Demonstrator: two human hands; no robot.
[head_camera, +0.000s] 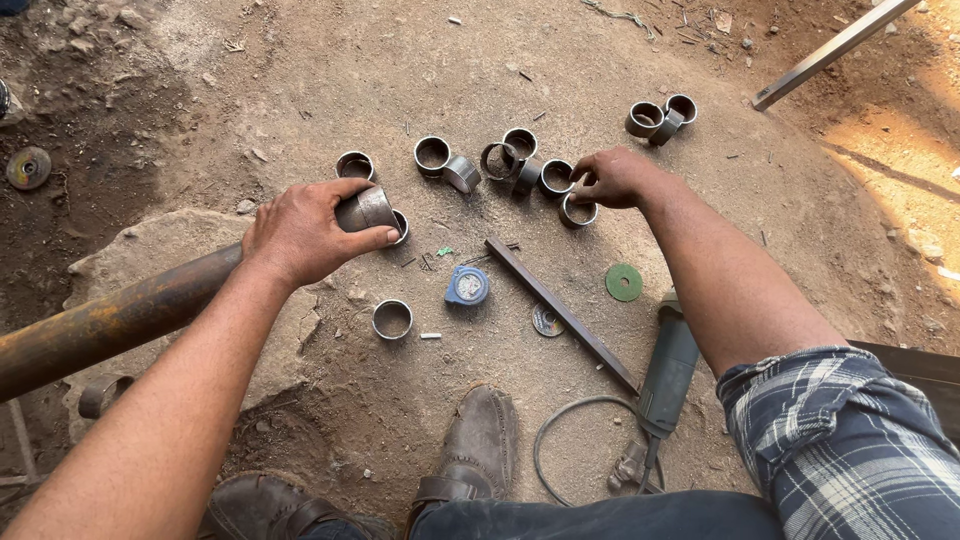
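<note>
My left hand (305, 232) grips the end of a long rusty steel pipe (110, 320) that runs in from the left across a flat stone. A short cut ring (398, 226) sits at the pipe's mouth. My right hand (620, 178) reaches out over the dirt, fingers closed on a steel ring (578, 211) at the right end of a cluster of several rings (520, 165). One ring (392, 319) lies alone in front of the pipe.
A blue tape measure (467, 286), a flat steel bar (560, 312), a green disc (624, 282) and an angle grinder (668, 372) with its cable lie on the ground. Two more rings (662, 117) sit far right. My boots (480, 445) are below. A metal bar (835, 50) lies at top right.
</note>
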